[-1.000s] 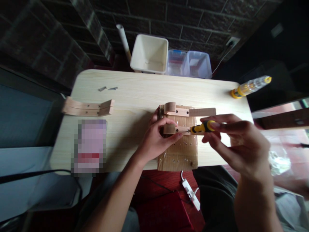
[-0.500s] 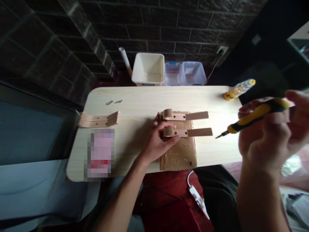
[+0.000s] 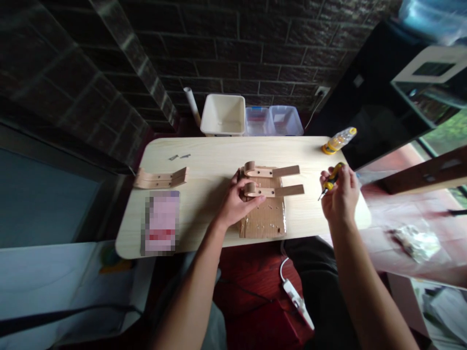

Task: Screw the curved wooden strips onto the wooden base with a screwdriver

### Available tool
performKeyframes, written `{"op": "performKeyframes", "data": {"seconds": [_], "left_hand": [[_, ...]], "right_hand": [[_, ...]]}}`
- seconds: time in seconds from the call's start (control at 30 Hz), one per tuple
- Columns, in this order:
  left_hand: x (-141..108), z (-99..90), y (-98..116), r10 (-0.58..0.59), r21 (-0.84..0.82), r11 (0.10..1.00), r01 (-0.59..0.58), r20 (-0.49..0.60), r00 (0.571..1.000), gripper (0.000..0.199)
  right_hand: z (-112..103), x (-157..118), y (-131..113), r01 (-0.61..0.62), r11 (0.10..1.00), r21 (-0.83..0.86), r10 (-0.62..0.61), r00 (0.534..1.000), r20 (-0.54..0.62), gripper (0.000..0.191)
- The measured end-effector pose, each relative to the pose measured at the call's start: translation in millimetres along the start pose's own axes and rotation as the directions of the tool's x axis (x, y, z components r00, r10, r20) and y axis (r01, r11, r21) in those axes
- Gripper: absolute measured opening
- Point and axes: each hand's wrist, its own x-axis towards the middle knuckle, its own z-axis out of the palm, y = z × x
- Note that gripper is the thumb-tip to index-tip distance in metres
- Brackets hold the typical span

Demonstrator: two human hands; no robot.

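My left hand [image 3: 235,201] grips the nearer of two curved wooden hooks, its fingers and thumb around the curled end. This nearer wooden hook [image 3: 280,190] and the farther wooden hook [image 3: 277,171] lie across a tape-covered cardboard box [image 3: 260,218], their straight ends jutting past its right side. Dark holes show in the middle of each. My right hand [image 3: 341,194] is closed around a yellow and black screwdriver [image 3: 331,179], held above the table's right side with the tip pointing down and left, apart from the hooks.
On the table [image 3: 204,214], two more wooden pieces [image 3: 160,179] lie side by side at left, near small screws [image 3: 179,157] and a blurred-out pink item [image 3: 161,218]. A clear bit case [image 3: 339,141] stands back right. Behind are a cream bin [image 3: 223,114] and clear plastic boxes [image 3: 273,121].
My right hand has moved away from the camera, down and left, with the screwdriver. The view has shifted a little. My left hand stays on the nearer hook.
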Motion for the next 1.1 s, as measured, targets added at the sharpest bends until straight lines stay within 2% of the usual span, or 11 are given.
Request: {"op": "performKeyframes", "data": {"seconds": [0.2,0.37,0.53,0.63,0.73,0.83,0.87,0.93,0.97,1.03,1.1], "left_hand": [[-4.4,-0.4,1.5,-0.017,-0.031,0.999,0.017,-0.008,1.000,0.027],[-12.5,-6.2,10.1,-0.081,-0.056,0.995,0.082,0.014,0.997,0.033],[-25.6,-56.7,31.6,-0.155,-0.117,0.980,0.160,0.053,0.986,0.043],[-20.7,-101.9,52.7,-0.184,-0.167,0.971,0.172,-0.055,0.981,0.037],[4.7,-141.2,77.9,-0.150,-0.229,0.971,0.067,-0.369,0.917,0.040],[49.3,-165.4,106.0,-0.124,-0.276,0.959,-0.067,-0.621,0.774,0.041],[67.0,-168.9,115.0,-0.165,-0.356,0.924,-0.141,-0.702,0.693,0.041],[103.2,-167.9,128.9,-0.199,-0.425,0.877,-0.225,-0.746,0.635,0.040],[120.3,-163.8,132.7,-0.179,-0.406,0.888,-0.219,-0.741,0.648,0.039],[148.1,-151.7,131.9,-0.104,-0.218,0.974,-0.067,-0.686,0.720,0.041],[162.7,-140.4,119.4,-0.121,-0.146,0.988,0.038,-0.616,0.778,0.038]], "right_hand": [[-36.3,-21.0,13.4,-0.162,0.981,0.111,0.167,0.985,-0.035,0.027],[-34.9,-25.6,47.3,-0.353,0.917,0.184,0.356,0.934,0.018,0.030],[-19.3,-8.1,73.0,-0.470,0.838,0.277,0.470,0.880,0.068,0.031],[-17.5,6.7,76.0,-0.503,0.796,0.337,0.494,0.861,0.120,0.031],[-18.7,17.6,74.8,-0.522,0.760,0.386,0.493,0.851,0.180,0.031],[-18.3,22.1,74.3,-0.548,0.728,0.411,0.491,0.836,0.244,0.029],[-17.9,22.4,74.3,-0.560,0.718,0.413,0.492,0.829,0.267,0.029],[-17.9,22.6,74.0,-0.583,0.700,0.412,0.492,0.812,0.312,0.027],[-18.6,22.8,73.4,-0.593,0.694,0.410,0.492,0.805,0.332,0.027],[-21.8,24.1,71.2,-0.605,0.685,0.405,0.488,0.794,0.362,0.026],[-27.1,26.6,67.5,-0.609,0.684,0.402,0.481,0.790,0.379,0.025]]}}
